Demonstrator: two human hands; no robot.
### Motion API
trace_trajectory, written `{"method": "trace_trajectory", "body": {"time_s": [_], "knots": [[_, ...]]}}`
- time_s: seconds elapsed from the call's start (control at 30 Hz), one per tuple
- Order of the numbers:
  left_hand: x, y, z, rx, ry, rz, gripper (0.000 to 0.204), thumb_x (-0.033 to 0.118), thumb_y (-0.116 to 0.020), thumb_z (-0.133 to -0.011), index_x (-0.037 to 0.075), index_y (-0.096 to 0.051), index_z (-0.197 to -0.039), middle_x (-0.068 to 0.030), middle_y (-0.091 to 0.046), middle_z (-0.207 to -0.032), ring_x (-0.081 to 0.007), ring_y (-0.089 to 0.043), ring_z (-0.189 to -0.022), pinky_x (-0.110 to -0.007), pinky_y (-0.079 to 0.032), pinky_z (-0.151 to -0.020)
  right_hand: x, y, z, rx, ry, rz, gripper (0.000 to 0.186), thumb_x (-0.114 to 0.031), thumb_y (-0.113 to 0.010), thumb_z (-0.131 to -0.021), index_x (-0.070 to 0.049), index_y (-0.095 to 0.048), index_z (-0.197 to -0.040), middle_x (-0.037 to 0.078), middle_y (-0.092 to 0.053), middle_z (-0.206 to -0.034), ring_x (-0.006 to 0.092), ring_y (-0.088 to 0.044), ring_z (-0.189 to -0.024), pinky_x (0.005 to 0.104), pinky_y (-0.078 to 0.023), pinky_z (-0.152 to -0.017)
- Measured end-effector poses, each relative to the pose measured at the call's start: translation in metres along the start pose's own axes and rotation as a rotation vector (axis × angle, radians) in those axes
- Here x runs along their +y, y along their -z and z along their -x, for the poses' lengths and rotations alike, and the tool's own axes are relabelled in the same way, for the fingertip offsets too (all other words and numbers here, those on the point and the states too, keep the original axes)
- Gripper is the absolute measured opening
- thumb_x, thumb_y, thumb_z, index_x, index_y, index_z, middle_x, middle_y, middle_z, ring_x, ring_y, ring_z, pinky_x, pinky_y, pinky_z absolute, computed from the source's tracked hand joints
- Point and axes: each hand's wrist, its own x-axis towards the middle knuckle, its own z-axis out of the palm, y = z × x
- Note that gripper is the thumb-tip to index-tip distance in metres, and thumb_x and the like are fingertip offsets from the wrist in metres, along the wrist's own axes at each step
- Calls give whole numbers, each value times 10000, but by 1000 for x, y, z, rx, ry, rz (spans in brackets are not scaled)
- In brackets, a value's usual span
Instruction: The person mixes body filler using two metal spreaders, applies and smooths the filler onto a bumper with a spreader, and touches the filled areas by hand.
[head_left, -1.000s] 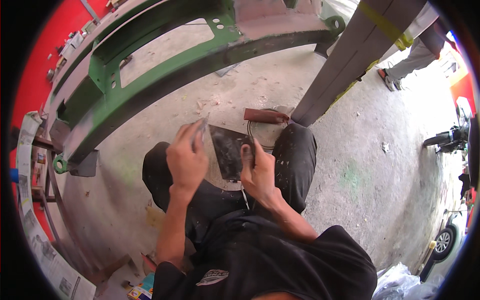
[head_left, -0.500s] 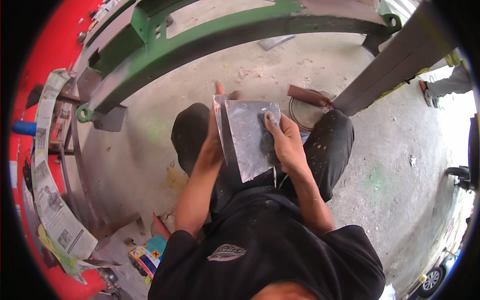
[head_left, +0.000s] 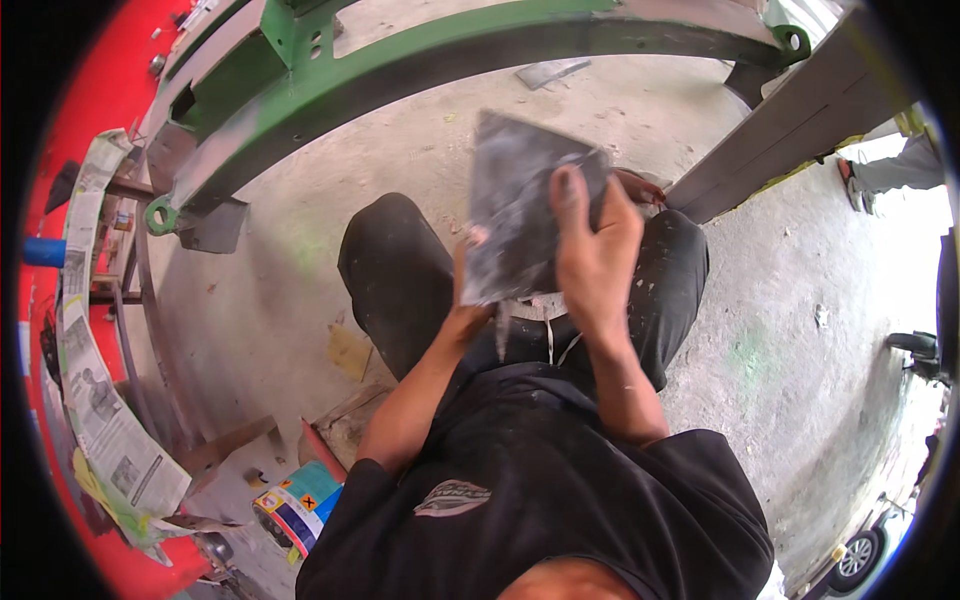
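A flat grey plate (head_left: 515, 215), smeared with pale and dark patches, is tilted above my lap. Gripping its right side, my right hand (head_left: 600, 245) has its thumb stretched across the face and the other fingers mostly behind. My left hand (head_left: 468, 275) is at the plate's lower left, largely covered by it; a thumb tip shows at the left edge. Below the plate, near the left wrist, hangs the narrow pointed end of a second thin grey sheet (head_left: 503, 330), which my left hand seems to hold; the grip itself is hidden. Motion blurs the plate and right hand.
A green metal frame (head_left: 400, 100) arches ahead, with a grey panel (head_left: 790, 125) at right. A reddish-brown piece (head_left: 638, 187) lies beyond my right knee. Left are newspaper-covered parts (head_left: 105, 400) and a printed can (head_left: 295, 510). Another person's leg (head_left: 895, 170) shows far right.
The plate and my right hand have moved up and away from my lap. My left hand has shifted right, and the second sheet has gone mostly out of sight behind the plate.
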Motion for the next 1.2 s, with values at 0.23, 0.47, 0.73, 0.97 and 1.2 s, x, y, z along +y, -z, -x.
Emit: {"method": "trace_trajectory", "body": {"time_s": [0.23,0.47,0.73,0.97,1.2], "knots": [[58,13,-12,-438,312,892,701,692,-255,-950,48,-440,-742,-34,-363,-474,-183,-423,-342,-270,-354,-332,5,23,-13,-35,-109,-18,315,-263,-569,-993,48,-613,-979,30,-612,-846,81,-495,-798,258,-422,-711],[82,-20,-13,289,147,518,635,647,-282,-976,111,-603,-866,16,-576,-657,-133,-508,-436,-273,-477,-462,12,0,20,-224,-218,18,340,-274,-595,-976,66,-602,-979,66,-630,-814,102,-503,-786,275,-436,-717],[123,43,-20,82,-179,6,591,714,-504,-846,133,-456,-750,65,-381,-626,-63,-391,-468,-221,-341,-425,15,30,-4,-167,-74,175,348,-271,-624,-956,75,-611,-916,64,-560,-646,85,-419,-650,282,-395,-581],[161,-20,-8,94,-724,-998,197,206,-790,-798,45,-677,-789,-45,-675,-733,-116,-609,-623,-250,-460,-575,16,39,-9,-240,-87,256,329,-259,-626,-956,68,-619,-917,50,-568,-645,66,-426,-620,265,-386,-548],[124,-22,19,-493,-701,-1390,83,107,-762,-743,99,-730,-819,-55,-691,-783,-229,-637,-683,-319,-499,-621,22,63,-30,-3,-31,261,383,-312,-599,-970,60,-610,-877,56,-583,-703,96,-464,-693,285,-407,-624]]}}
